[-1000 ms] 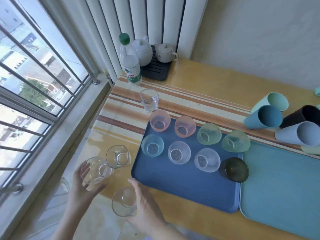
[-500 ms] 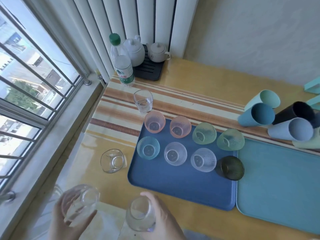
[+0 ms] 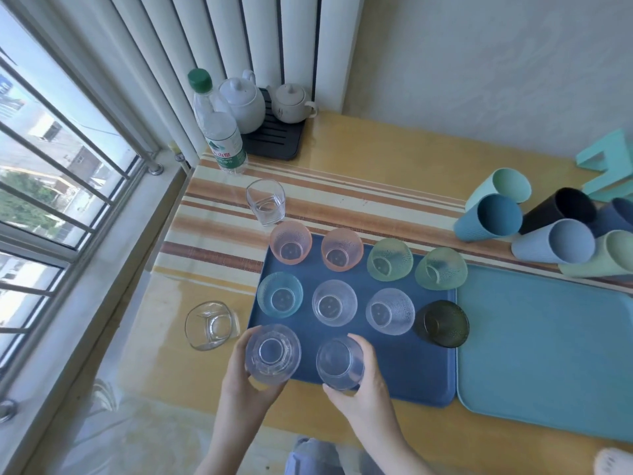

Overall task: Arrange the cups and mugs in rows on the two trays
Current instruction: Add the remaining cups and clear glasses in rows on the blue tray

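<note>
My left hand grips a clear faceted glass over the front left corner of the dark blue tray. Beside it, my right hand grips a clear round glass at the tray's front edge. Two rows of small cups fill the tray behind: pink, pink, green and green at the back, then blue, clear, clear and dark green. The light blue tray lies to the right, bare. One clear glass sits left of the tray, and a square glass stands on the striped mat.
Several plastic tumblers lie on their sides at the back right. A water bottle, two white teapots on a black rack and a teal stand line the back. A barred window runs along the left.
Both hands lifted a glass each from the counter at the left and carried them rightward to the front of the dark blue tray. One clear glass stays on the counter.
</note>
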